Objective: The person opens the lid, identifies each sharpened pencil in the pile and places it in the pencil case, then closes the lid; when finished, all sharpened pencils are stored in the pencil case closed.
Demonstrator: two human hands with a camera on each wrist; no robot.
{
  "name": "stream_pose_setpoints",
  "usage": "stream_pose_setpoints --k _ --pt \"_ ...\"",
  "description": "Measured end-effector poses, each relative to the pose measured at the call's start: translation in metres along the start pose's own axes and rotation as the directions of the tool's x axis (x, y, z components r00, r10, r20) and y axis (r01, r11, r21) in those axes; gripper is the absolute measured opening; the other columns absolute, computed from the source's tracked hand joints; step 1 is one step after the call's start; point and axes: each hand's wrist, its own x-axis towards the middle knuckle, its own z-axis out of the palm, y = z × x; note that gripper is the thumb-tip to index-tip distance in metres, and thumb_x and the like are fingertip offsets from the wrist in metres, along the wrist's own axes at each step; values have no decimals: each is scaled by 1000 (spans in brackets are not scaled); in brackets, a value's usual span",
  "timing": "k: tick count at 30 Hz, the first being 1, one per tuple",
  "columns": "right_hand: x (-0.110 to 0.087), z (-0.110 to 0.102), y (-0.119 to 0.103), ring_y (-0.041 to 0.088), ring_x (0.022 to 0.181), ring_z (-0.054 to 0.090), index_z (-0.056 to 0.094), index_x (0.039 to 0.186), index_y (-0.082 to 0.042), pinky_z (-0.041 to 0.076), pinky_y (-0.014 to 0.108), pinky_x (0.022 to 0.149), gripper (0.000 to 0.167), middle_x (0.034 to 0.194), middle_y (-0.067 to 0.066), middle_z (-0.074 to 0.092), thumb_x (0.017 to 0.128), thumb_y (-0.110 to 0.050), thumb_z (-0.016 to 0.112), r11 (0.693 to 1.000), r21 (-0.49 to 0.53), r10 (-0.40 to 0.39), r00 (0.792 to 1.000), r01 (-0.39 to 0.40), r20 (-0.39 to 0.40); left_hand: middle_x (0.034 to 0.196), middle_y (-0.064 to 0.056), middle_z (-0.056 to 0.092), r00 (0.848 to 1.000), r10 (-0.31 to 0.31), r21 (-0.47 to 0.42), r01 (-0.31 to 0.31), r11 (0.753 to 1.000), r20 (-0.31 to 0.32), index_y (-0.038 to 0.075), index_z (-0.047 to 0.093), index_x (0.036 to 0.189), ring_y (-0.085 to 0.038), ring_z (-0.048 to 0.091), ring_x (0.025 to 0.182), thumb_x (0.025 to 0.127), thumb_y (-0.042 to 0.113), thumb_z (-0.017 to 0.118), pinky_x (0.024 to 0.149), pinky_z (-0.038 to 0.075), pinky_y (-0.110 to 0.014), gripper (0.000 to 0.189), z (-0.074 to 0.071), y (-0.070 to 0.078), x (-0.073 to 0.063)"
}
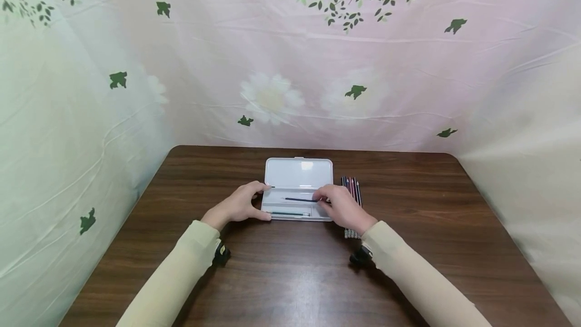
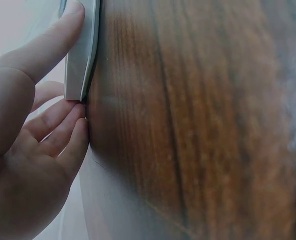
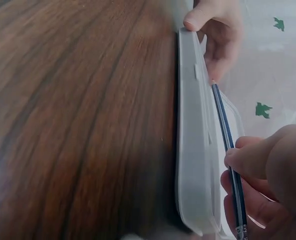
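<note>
A white pencil case [image 1: 297, 171] lies on the table with its lid raised at the back. My left hand [image 1: 239, 203] holds its left end, thumb at the front corner and fingers round the side. In the left wrist view the thumb lies along the case wall [image 2: 79, 70] and the fingertips touch its end. With thumb and fingers, my right hand [image 1: 343, 206] pinches a dark blue pencil [image 3: 222, 116] above the case. That pencil points left, its rear end toward the palm. A greenish pencil [image 1: 290, 214] lies in the front compartment. A short dark tip shows near the left fingertips.
Several more pencils [image 1: 358, 193] lie side by side on the table right of the case, partly hidden by my right hand and forearm. The brown wooden table [image 1: 408, 266] meets a printed cloth [image 1: 299, 64] at the back and sides. Both wrists carry small black cameras.
</note>
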Motion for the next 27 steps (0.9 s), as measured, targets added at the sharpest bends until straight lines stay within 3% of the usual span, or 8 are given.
stream_pose_setpoints --k 7,15,27 --pt "16 13 -6 17 100 71 79 106 -7 62 36 90 17 108 6 77 95 4 72 1000 14 2 1000 -2 22 138 -9 61 1000 -5 3 5 1000 0 4 57 147 -25 56 129 76 36 97 114 50 -41 88 0 0 1" --pt "27 24 -15 18 99 71 78 105 -6 62 37 89 16 105 7 77 95 4 71 998 -5 -57 998 57 29 137 -9 61 1000 -1 6 1 1000 -1 4 58 147 -26 57 129 76 37 97 114 50 -43 88 1 1 2" --pt "10 9 -12 17 100 71 76 113 -5 63 37 89 17 108 6 76 98 -4 69 999 52 9 1000 -9 8 139 -10 60 1000 -8 -5 9 1000 2 4 57 148 -26 56 131 77 36 97 115 49 -42 88 0 2 1"
